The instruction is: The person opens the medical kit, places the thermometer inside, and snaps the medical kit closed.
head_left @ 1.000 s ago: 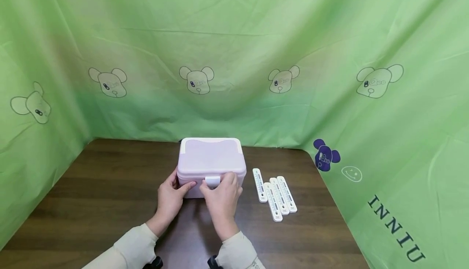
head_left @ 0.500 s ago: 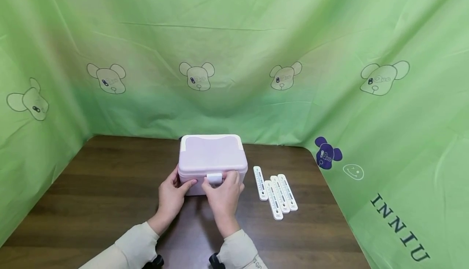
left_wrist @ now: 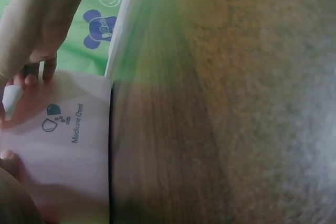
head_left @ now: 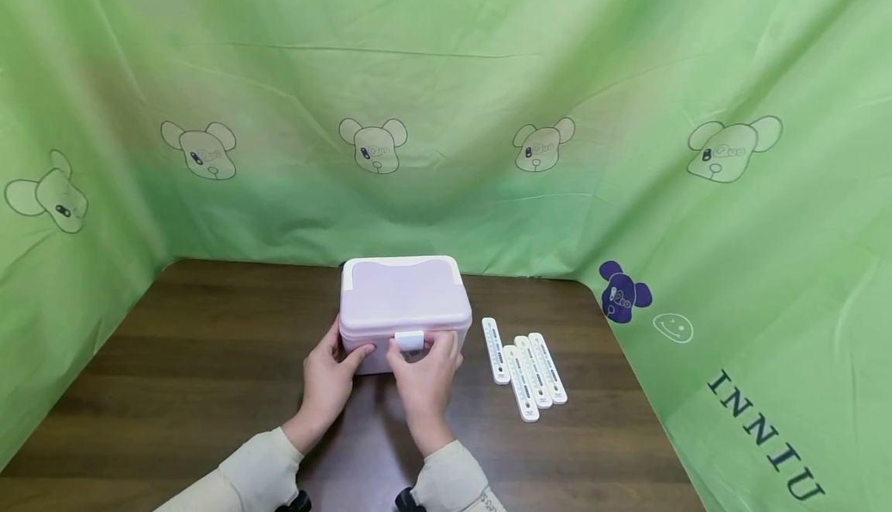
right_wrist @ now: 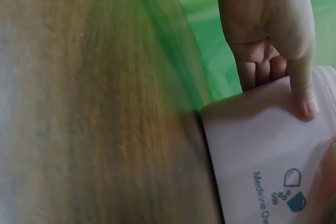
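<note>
A pale purple medicine chest (head_left: 404, 295) with a white-edged, closed lid stands on the table. My left hand (head_left: 326, 379) grips its left front corner, thumb on the front wall and fingers round the side, as the right wrist view also shows. At the front, my right hand (head_left: 423, 376) pinches the white latch (head_left: 409, 340) between thumb and fingers. In the left wrist view the latch (left_wrist: 11, 100) stands out from the front wall, above the printed words "Medicine Chest" (left_wrist: 77, 123). Several white thermometer strips (head_left: 535, 372) lie to the right of the chest.
The brown wooden table (head_left: 209, 365) extends on both sides of the chest. Close behind it hangs a green curtain (head_left: 446, 218) printed with bear heads, which also runs down the left and right sides.
The head view has shifted slightly, so the chest sits a little higher and further right in it. Both hands keep their places on the chest and latch; the lid stays down.
</note>
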### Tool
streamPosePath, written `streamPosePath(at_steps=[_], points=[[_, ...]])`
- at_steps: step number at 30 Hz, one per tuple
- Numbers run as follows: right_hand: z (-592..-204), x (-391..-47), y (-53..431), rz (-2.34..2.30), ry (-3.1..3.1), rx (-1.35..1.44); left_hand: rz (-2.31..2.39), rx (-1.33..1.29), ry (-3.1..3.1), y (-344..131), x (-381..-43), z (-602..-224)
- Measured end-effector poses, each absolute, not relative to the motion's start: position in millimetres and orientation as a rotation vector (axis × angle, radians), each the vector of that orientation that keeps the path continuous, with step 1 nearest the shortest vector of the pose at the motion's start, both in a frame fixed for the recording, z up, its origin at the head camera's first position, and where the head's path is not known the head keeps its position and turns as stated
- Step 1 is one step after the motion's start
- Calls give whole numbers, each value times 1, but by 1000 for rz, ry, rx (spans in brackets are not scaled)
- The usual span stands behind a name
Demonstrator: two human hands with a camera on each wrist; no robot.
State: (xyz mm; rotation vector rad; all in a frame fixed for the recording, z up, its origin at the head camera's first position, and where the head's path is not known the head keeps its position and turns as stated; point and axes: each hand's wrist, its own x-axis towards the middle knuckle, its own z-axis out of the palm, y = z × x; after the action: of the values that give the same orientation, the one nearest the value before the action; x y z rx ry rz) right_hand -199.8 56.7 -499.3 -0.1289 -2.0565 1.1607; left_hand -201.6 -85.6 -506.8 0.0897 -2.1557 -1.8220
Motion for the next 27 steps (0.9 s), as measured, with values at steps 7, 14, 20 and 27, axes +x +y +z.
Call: streamPosePath(at_steps=[7,14,20,27], points=[[-496,-197,54,1129,-2095,-238,-1739,48,-2201,-87,-203,-506],[-501,-197,62,1045,-2145,-236,-1755,23,-2252,-83,-196,-508],[-492,-201,68,1019,-2155,-188,-1728,16,-2261,-83,-197,-506],[-480,-202,74,1052,-2187,-138,-1734,14,-2257,-83,-199,-505]])
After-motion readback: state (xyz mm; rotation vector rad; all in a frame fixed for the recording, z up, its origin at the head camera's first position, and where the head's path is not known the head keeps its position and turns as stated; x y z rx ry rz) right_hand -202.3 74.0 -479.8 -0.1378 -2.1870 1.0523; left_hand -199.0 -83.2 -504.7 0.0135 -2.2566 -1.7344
